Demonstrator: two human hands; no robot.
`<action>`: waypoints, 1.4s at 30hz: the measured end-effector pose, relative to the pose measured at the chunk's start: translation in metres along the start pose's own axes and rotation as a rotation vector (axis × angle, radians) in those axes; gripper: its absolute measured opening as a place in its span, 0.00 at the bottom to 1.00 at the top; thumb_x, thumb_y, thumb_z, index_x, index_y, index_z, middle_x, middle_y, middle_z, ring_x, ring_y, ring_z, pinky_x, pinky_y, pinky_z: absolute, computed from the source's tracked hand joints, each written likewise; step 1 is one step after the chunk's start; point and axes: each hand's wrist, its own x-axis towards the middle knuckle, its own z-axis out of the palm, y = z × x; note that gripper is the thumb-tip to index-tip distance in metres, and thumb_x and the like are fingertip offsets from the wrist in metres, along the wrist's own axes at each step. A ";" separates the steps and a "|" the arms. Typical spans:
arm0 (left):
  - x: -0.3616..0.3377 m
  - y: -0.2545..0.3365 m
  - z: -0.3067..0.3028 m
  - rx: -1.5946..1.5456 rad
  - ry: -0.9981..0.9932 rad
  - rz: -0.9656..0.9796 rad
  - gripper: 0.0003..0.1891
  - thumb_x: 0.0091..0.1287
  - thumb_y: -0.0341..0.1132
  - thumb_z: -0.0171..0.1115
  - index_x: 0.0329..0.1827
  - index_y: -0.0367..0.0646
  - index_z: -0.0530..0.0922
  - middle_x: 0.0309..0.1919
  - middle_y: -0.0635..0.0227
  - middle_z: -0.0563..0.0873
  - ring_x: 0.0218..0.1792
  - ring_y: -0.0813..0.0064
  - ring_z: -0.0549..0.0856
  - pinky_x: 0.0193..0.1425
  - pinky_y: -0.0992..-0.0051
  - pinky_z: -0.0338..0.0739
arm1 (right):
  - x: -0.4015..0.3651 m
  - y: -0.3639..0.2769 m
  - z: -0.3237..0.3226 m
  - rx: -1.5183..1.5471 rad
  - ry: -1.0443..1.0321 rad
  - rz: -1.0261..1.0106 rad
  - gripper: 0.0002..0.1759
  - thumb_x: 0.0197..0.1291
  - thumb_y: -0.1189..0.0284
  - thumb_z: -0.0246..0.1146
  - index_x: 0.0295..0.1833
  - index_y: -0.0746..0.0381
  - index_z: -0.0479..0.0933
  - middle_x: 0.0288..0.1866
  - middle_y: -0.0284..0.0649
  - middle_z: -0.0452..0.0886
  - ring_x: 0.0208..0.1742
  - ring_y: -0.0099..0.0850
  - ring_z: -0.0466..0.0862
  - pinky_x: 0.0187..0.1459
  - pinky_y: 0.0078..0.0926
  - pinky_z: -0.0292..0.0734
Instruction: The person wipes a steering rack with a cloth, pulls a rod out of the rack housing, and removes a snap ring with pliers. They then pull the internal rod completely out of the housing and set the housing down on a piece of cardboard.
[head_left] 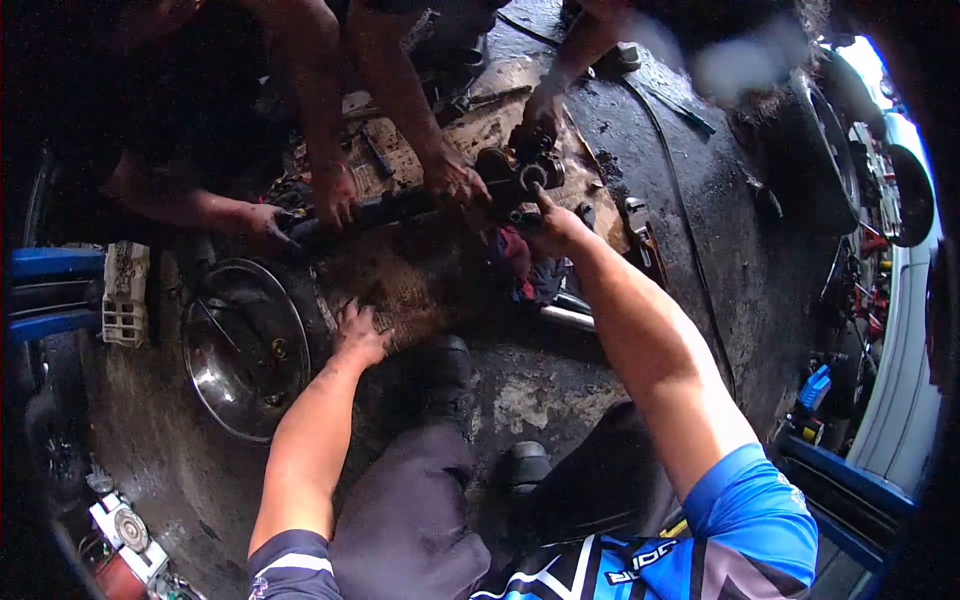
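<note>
Shaft [385,208], dark and greasy, is lying across the cardboard [490,120] on the floor [530,400], its heavier joint [533,178] sitting at the right end of the view. The person's right hand [560,230] is reaching to that joint, one finger extending to the rim of its round opening. Whether the other fingers are gripping cannot be told, as they are partly hidden. The person's left hand [360,335] is resting palm down on the near, stained part of the cardboard, fingers spreading open and holding nothing, apart from the shaft.

Other people's hands are working from the far side: one hand [335,195] and a second hand [457,182] are touching the shaft, a third hand [262,218] is pointing its fingers toward the left end, and a fourth hand [540,118] is bearing on the joint from above.

Red and dark rag [515,265] is lying just below the joint, near the right wrist. Bright metal tube [570,318] is lying beyond the rag, toward the person. Round metal pan [228,365] is standing left of the left hand. Black cable [680,190] is running along the floor at right.
</note>
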 end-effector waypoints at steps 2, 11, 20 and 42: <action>0.002 0.000 0.002 0.080 0.019 0.022 0.36 0.58 0.51 0.67 0.64 0.38 0.68 0.70 0.46 0.57 0.69 0.42 0.58 0.72 0.54 0.59 | 0.025 0.026 0.011 -0.215 -0.093 -0.334 0.51 0.55 0.57 0.64 0.77 0.56 0.41 0.46 0.55 0.82 0.46 0.46 0.83 0.46 0.40 0.77; 0.006 -0.004 0.009 -0.027 0.000 -0.010 0.36 0.57 0.50 0.68 0.64 0.39 0.68 0.70 0.45 0.56 0.69 0.41 0.59 0.72 0.56 0.61 | 0.011 0.015 0.002 0.062 -0.026 -0.071 0.40 0.53 0.57 0.69 0.69 0.61 0.65 0.47 0.52 0.83 0.48 0.39 0.83 0.51 0.33 0.75; 0.006 0.002 0.001 -0.077 -0.043 -0.035 0.36 0.56 0.50 0.69 0.64 0.39 0.70 0.70 0.45 0.54 0.69 0.42 0.58 0.72 0.56 0.60 | -0.032 -0.010 -0.019 0.412 -0.105 0.100 0.32 0.57 0.62 0.67 0.61 0.72 0.70 0.51 0.50 0.82 0.50 0.35 0.81 0.53 0.29 0.74; 0.020 -0.021 0.034 0.022 -0.061 0.021 0.38 0.58 0.52 0.66 0.67 0.38 0.67 0.70 0.42 0.57 0.70 0.41 0.57 0.73 0.57 0.57 | -0.058 -0.040 -0.027 0.743 -0.047 0.241 0.27 0.59 0.61 0.66 0.58 0.67 0.73 0.46 0.42 0.83 0.43 0.29 0.81 0.45 0.27 0.76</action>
